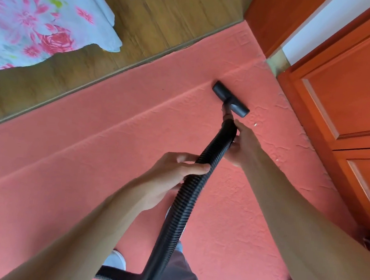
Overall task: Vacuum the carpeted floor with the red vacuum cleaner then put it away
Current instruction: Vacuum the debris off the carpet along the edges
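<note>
A black ribbed vacuum hose (179,211) runs from the bottom of the view up to a black floor nozzle (230,98) that lies flat on the salmon-pink carpet (85,175). My left hand (174,175) grips the hose at its middle, fingers wrapped over the top. Further up, my right hand (241,143) holds the hose just behind the nozzle's neck. The red body of the vacuum cleaner is out of view.
Orange-red wooden cabinet doors (353,99) line the right side of the carpet. A wooden floor strip (145,23) borders it at the upper left, with a floral bedsheet (33,19) hanging over it. Small white specks (255,124) lie on the carpet near the nozzle. My legs and shoe show below.
</note>
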